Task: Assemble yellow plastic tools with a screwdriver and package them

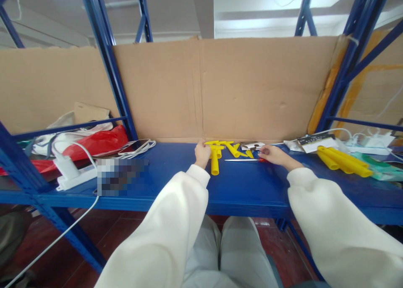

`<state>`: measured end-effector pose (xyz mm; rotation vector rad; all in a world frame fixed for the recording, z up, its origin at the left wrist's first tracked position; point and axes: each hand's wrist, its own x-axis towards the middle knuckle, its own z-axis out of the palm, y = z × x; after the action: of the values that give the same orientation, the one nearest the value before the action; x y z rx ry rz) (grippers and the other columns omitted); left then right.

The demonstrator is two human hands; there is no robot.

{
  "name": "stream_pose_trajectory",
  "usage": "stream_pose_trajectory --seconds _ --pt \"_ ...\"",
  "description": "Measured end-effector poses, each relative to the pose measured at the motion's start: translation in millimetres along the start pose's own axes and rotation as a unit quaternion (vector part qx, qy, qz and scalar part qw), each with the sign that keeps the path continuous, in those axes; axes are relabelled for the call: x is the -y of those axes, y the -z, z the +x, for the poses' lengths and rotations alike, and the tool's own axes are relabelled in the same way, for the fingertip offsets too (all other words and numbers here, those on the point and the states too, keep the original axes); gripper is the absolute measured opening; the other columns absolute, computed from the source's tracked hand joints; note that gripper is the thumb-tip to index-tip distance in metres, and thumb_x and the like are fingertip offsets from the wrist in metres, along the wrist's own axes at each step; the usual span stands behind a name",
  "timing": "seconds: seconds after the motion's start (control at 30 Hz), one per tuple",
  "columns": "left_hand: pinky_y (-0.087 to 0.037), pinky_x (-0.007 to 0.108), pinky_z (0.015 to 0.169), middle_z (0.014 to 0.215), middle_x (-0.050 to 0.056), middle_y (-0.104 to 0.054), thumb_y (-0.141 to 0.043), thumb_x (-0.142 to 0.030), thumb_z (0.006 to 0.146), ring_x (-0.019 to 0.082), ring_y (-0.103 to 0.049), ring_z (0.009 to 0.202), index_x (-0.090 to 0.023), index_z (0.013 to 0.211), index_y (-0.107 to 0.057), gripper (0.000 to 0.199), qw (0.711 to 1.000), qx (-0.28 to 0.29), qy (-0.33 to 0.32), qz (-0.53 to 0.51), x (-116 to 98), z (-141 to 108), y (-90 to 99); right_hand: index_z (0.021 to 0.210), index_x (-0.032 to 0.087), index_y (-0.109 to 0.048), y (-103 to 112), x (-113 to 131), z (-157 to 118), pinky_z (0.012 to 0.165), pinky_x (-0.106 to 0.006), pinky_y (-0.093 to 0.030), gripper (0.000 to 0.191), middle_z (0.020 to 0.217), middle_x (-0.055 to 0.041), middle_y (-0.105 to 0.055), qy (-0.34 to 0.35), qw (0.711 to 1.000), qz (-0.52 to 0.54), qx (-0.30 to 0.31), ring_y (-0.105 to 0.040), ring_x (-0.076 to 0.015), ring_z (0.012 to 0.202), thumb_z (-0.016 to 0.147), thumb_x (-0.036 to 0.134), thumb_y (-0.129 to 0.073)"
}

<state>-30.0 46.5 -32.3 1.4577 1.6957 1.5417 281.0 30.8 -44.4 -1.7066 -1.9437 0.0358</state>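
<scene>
My left hand (201, 154) is closed at the left edge of a cluster of yellow plastic parts, its fingers on a yellow tubular piece (214, 165) that points toward me. Its fingertips are partly hidden by the parts. On the right, my right hand (273, 155) has its fingers closed at the red handle of a screwdriver (242, 160), whose thin metal shaft lies along the blue shelf top, pointing left. Between my hands rest more yellow pieces, among them a short tube (232, 150) and a small pointed one (249, 154).
A cardboard panel (258, 90) stands behind the blue shelf (176, 183). Larger yellow tubes (344, 161) lie at right beside a black-and-white packet (317, 142). At left are a white power strip (77, 178), its cable, a phone (134, 148) and a red bag (103, 142). Blue uprights flank the space.
</scene>
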Motion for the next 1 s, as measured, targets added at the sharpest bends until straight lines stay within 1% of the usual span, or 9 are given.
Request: stream_pose_trajectory --seconds 0.1,0.23,0.3,0.37,0.53,0.67,0.83,0.93,1.0 --pt "-0.053 0.027 0.091 0.111 0.013 -0.076 -0.052 -0.003 0.081 0.022 -0.071 0.107 -0.011 0.113 -0.073 0.039 0.996 -0.004 0.004 -0.094 0.3 1.2 -3.9 0.103 0.017 -0.072 2.8 8.6 15.3 0.085 -0.032 -0.055 0.024 0.101 -0.0129 -0.077 -0.044 0.997 -0.05 -0.025 -0.072 -0.0249 0.095 0.084 0.027 -0.063" --pt "-0.055 0.026 0.083 0.107 0.012 -0.075 -0.05 -0.002 0.079 0.02 -0.071 0.099 -0.011 0.109 -0.072 0.039 0.985 -0.009 0.034 -0.169 -0.3 -2.1 -6.8 0.116 0.01 -0.07 2.6 20.0 36.7 0.086 -0.039 -0.054 0.039 0.113 -0.024 -0.073 -0.117 0.987 -0.105 -0.031 -0.069 -0.0337 0.108 0.083 0.028 -0.062" --pt "-0.056 0.025 0.076 0.1 0.009 -0.075 -0.049 -0.001 0.076 0.019 -0.071 0.092 -0.013 0.109 -0.071 0.041 0.98 -0.002 0.053 -0.19 -1.4 -4.0 -6.2 0.119 0.008 -0.069 -1.1 22.5 47.4 0.085 -0.041 -0.054 0.043 0.115 -0.027 -0.071 -0.158 0.981 -0.114 -0.023 -0.068 -0.0362 0.111 0.082 0.029 -0.062" --pt "-0.056 0.024 0.074 0.094 0.007 -0.075 -0.047 0.001 0.075 0.018 -0.071 0.089 -0.014 0.11 -0.07 0.044 0.978 0.001 0.056 -0.202 -2.9 -5.6 -5.3 0.121 0.008 -0.069 -6.1 21.9 57.6 0.087 -0.044 -0.053 0.046 0.117 -0.028 -0.07 -0.187 0.976 -0.112 -0.009 -0.067 -0.0376 0.113 0.079 0.028 -0.064" --pt "-0.054 0.022 0.07 0.094 0.008 -0.073 -0.045 0.002 0.075 0.015 -0.069 0.082 -0.011 0.106 -0.07 0.042 0.977 0.0 0.057 -0.207 -6.8 -9.1 -6.0 0.117 0.011 -0.071 -16.2 13.4 76.3 0.092 -0.056 -0.05 0.048 0.117 -0.0301 -0.07 -0.213 0.972 -0.101 -0.009 -0.066 -0.0408 0.113 0.074 0.031 -0.071" --pt "-0.054 0.022 0.069 0.091 0.007 -0.072 -0.045 0.003 0.075 0.015 -0.069 0.079 -0.012 0.104 -0.07 0.042 0.977 0.002 0.06 -0.203 -9.0 -10.4 -7.0 0.112 0.012 -0.073 -19.4 12.3 78.5 0.094 -0.064 -0.046 0.044 0.117 -0.0312 -0.069 -0.236 0.967 -0.098 -0.011 -0.064 -0.0439 0.115 0.073 0.031 -0.072" --pt "-0.055 0.024 0.074 0.095 0.008 -0.073 -0.048 0.003 0.074 0.016 -0.07 0.083 -0.012 0.105 -0.07 0.041 0.975 0.006 0.058 -0.212 -8.6 -8.6 -7.1 0.116 0.011 -0.071 -19.8 19.9 67.8 0.102 -0.062 -0.04 0.041 0.119 -0.0285 -0.069 -0.237 0.967 -0.089 -0.025 -0.062 -0.0412 0.12 0.079 0.026 -0.065" --pt "-0.055 0.023 0.074 0.094 0.007 -0.074 -0.049 0.001 0.075 0.017 -0.071 0.086 -0.013 0.107 -0.07 0.04 0.977 0.011 0.049 -0.207 -6.4 -6.9 -7.8 0.114 0.012 -0.071 -17.8 20.9 62.5 0.102 -0.059 -0.042 0.04 0.118 -0.0268 -0.069 -0.252 0.963 -0.068 -0.064 -0.062 -0.0406 0.119 0.078 0.029 -0.067" --pt "-0.055 0.024 0.076 0.096 0.008 -0.074 -0.05 0.0 0.077 0.017 -0.071 0.09 -0.013 0.106 -0.07 0.038 0.98 0.008 0.037 -0.197 -3.5 -4.8 -8.7 0.117 0.011 -0.067 -15.2 18.9 61.2 0.1 -0.055 -0.045 0.045 0.12 -0.0266 -0.067 -0.253 0.96 -0.03 -0.116 -0.061 -0.0401 0.12 0.079 0.034 -0.068"
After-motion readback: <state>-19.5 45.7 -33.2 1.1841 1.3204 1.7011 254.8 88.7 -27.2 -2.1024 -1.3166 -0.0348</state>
